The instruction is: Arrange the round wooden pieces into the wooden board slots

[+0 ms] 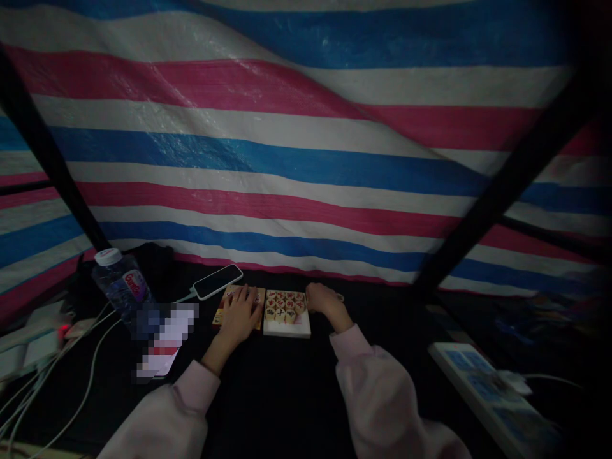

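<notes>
My left hand (240, 312) lies with its fingers spread over a brown printed box part (218, 315), which looks like a lid. Right beside it is an open white box (287, 329) holding several round xiangqi pieces (285, 304) with red and black characters, set in rows. The near part of this box shows bare white. My right hand (323, 298) is curled at the box's right edge, fingers bent inward and mostly hidden by the back of the hand. A small pale round thing (340, 297), perhaps another piece, shows just right of that hand.
A white phone (218, 282) with a cable lies behind the left hand. Left of it are a lit, blurred phone (167, 347), a large plastic bottle (123, 287) and chargers with cables (43, 347). A white power strip (492, 389) lies right. Striped sheeting (287, 146) and dark poles enclose the table.
</notes>
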The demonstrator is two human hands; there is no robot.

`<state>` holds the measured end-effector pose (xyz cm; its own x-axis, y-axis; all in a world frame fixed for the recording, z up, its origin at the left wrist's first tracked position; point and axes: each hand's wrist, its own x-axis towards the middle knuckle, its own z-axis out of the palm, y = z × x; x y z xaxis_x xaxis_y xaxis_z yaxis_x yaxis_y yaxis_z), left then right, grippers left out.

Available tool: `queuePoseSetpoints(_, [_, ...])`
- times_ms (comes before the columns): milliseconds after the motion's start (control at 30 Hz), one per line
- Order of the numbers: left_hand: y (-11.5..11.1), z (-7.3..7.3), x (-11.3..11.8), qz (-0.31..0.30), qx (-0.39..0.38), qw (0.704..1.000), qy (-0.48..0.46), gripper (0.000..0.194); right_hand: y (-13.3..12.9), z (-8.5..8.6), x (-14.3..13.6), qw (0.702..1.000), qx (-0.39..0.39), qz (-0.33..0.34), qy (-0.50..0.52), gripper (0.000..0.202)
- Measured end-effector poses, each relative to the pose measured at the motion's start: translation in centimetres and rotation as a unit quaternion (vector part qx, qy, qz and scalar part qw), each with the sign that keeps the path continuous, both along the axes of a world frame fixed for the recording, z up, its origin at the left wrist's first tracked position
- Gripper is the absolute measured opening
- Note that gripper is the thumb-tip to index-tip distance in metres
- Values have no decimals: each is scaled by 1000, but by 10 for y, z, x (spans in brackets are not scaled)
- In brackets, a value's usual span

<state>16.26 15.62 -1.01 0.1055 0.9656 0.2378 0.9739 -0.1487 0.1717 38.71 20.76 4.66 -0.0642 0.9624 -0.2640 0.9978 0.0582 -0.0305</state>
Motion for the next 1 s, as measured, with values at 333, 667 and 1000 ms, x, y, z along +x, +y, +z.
queuePoseSetpoints(333, [-1,3,0,3,-2,1000,8,50,-7,15,0,1000,-13,-3,27,35])
queuePoseSetpoints(667, [-2,3,0,3,-3,1000,9,50,-18,26,-8,998,-51,-29,20,29])
queuePoseSetpoints(1000, [-2,2,0,1,2,1000,6,50,-10,17,-5,998,-35,-42,-4,27])
